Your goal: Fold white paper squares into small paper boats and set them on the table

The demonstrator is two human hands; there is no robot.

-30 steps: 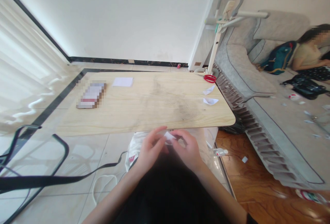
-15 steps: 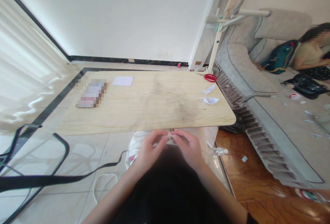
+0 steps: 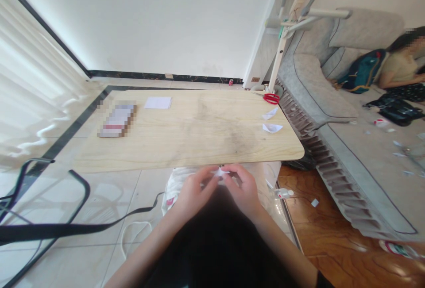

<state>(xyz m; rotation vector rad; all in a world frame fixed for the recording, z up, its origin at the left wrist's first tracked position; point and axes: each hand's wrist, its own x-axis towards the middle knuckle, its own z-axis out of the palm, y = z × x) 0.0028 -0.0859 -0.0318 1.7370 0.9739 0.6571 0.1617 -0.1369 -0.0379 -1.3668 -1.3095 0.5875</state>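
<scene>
Just off the table's near edge, my left hand point(image 3: 198, 187) and my right hand point(image 3: 243, 186) meet in front of my body. Their fingertips pinch a small folded piece of white paper point(image 3: 219, 172) from both sides, and the fingers cover much of it. On the right end of the wooden table point(image 3: 179, 142) lie two folded paper boats, a nearer one point(image 3: 272, 128) and a farther one point(image 3: 270, 113). Behind them are red-handled scissors point(image 3: 271, 98). A stack of white paper point(image 3: 158, 102) rests at the table's back left.
A blurred-out phone-like object point(image 3: 117, 120) lies on the table's left. To the right stands a grey sofa point(image 3: 335, 151) with a seated person point(image 3: 400, 69) and a backpack point(image 3: 361, 73). A black strap point(image 3: 99, 228) and a metal frame point(image 3: 81, 186) are at lower left.
The white paper between my fingertips shows more now, as a small peaked shape. My right fingers have lifted slightly. The view has shifted a little; the things on the table stay put.
</scene>
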